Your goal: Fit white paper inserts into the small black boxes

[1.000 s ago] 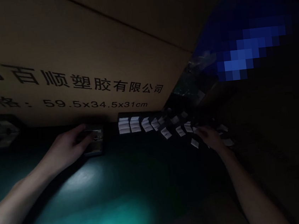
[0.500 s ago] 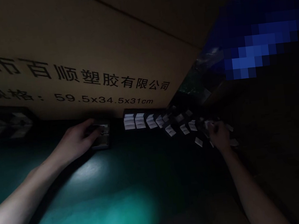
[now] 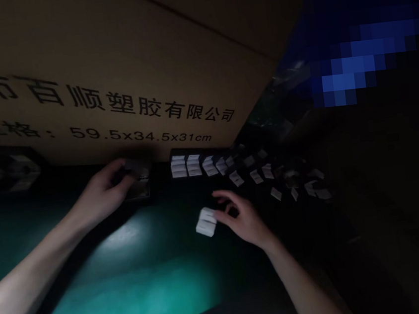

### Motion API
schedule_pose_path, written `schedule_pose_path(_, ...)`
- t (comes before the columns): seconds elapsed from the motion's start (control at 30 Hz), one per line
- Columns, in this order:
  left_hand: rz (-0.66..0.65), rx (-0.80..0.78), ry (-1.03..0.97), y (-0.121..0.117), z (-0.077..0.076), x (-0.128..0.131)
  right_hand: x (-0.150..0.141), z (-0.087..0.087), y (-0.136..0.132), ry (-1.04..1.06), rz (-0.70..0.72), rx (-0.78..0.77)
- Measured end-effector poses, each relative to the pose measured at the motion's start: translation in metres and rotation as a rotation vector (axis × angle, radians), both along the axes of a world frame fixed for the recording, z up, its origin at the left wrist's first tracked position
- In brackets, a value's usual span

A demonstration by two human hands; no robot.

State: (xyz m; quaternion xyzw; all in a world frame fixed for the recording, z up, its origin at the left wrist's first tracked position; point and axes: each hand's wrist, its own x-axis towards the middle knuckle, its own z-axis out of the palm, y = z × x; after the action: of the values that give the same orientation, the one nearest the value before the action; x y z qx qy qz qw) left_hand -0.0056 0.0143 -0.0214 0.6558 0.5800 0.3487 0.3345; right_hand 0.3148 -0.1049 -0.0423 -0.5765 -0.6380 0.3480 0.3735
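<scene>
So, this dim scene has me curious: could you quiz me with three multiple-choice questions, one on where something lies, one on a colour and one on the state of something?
1. Where does the white folded stack lie?
A) On top of the carton
B) Beside the right hand
C) Under the left hand

2. What colour is the print on the cardboard carton?
A) Black
B) Red
C) White

3. How does the right hand look?
A) Clenched in a fist
B) Gloved
C) Bare and open, fingers curved

Answers:
1. B, the stack sits just by that hand's fingertips.
2. A, dark characters and dimensions stand out on the brown card.
3. C, the fingers are apart, with bare skin showing.
</scene>
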Motion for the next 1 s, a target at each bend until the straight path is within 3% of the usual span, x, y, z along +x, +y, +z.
schedule_pose_path(0.1,0.051,-0.039,0.01,-0.001,0.002,0.001,0.016,-0.007,0.019,-0.022,-0.233,0.192)
schedule_pose_path(0.23,0.077,-0.089,0.041,0.0,0.003,0.004,0.097,-0.003,0.035,-0.17,-0.661,0.383)
schedule_pose_path(0.3,0.093,-0.101,0.051,0.0,0.002,0.005,0.137,0.0,0.032,-0.362,-0.801,0.377)
schedule_pose_path(0.4,0.066,-0.095,0.035,0.001,-0.001,0.004,0.165,-0.003,0.014,-0.548,-0.729,0.309)
schedule_pose_path(0.47,0.032,-0.093,0.026,0.001,-0.003,0.003,0.158,-0.011,-0.002,-0.587,-0.623,0.284)
schedule_pose_path(0.63,0.064,-0.086,0.049,0.003,-0.004,0.003,0.074,-0.03,-0.043,-0.569,-0.335,0.318)
schedule_pose_path(0.77,0.058,-0.092,0.081,0.004,-0.004,0.004,-0.003,-0.017,-0.058,-0.35,-0.028,0.326)
schedule_pose_path(0.83,0.059,-0.092,0.086,0.005,-0.004,0.002,-0.016,-0.007,-0.056,-0.247,0.057,0.354)
schedule_pose_path(0.9,0.052,-0.086,0.082,0.005,-0.005,0.0,-0.003,0.0,-0.049,-0.223,-0.022,0.395)
schedule_pose_path(1.0,0.048,-0.089,0.084,0.006,-0.005,-0.001,0.065,0.001,-0.033,-0.372,-0.384,0.503)
